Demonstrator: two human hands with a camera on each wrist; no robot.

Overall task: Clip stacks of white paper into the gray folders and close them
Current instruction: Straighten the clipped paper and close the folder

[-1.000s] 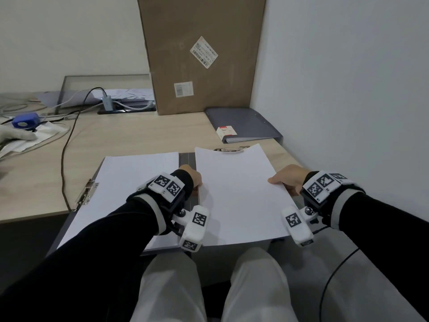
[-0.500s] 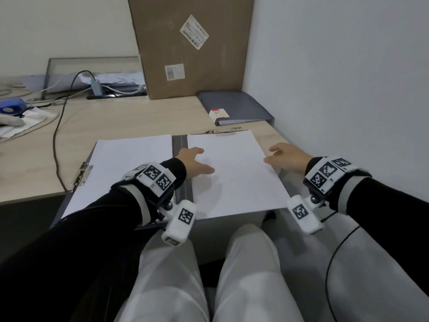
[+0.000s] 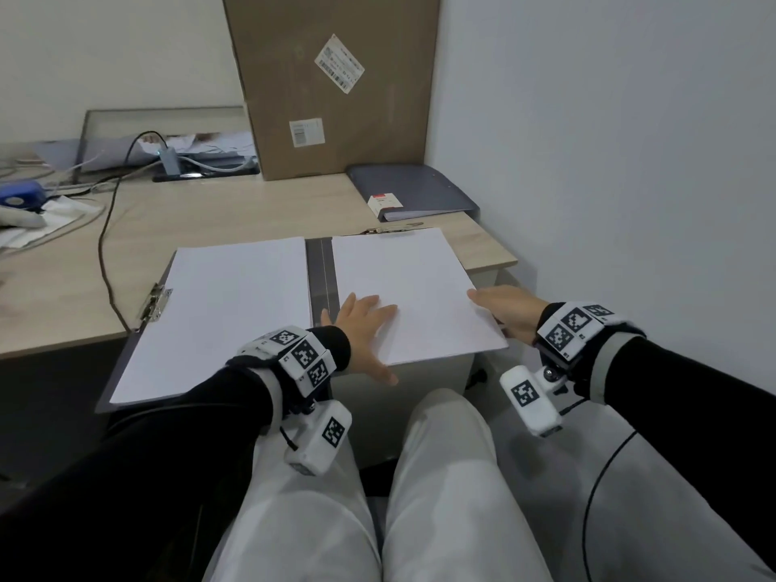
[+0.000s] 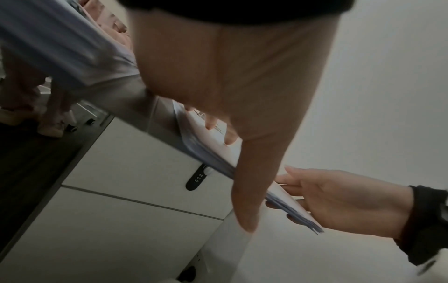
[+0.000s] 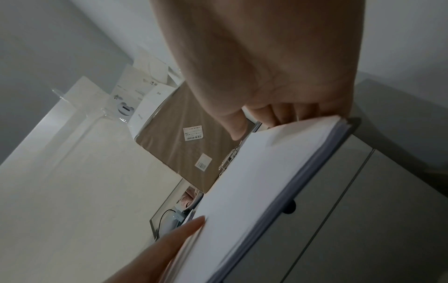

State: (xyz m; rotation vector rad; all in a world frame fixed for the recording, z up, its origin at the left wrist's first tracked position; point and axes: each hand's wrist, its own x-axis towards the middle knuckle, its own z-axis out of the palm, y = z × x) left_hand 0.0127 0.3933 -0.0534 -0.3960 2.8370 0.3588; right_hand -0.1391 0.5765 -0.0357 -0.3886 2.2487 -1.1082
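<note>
A gray folder (image 3: 321,268) lies open at the desk's front edge, its near end overhanging. A white paper stack (image 3: 226,312) fills its left half under a metal clip (image 3: 156,302). A second stack (image 3: 413,283) covers the right half, with a clip (image 3: 392,229) at its far end. My left hand (image 3: 361,325) lies flat on this right stack near the spine, fingers straight (image 4: 211,122), thumb off the front edge. My right hand (image 3: 506,308) pinches the stack's right edge (image 5: 254,181), thumb (image 4: 288,179) on top, fingers underneath.
A closed gray folder (image 3: 413,191) lies at the desk's far right against the wall. A tall cardboard box (image 3: 331,86) leans behind it. A black cable (image 3: 104,228) trails over the left of the desk. A white drawer unit (image 3: 424,371) stands under the desk by my knees.
My left hand left the spine and spread flat on the right stack. My right hand slid back along the right edge and took hold of it. The head view shifted.
</note>
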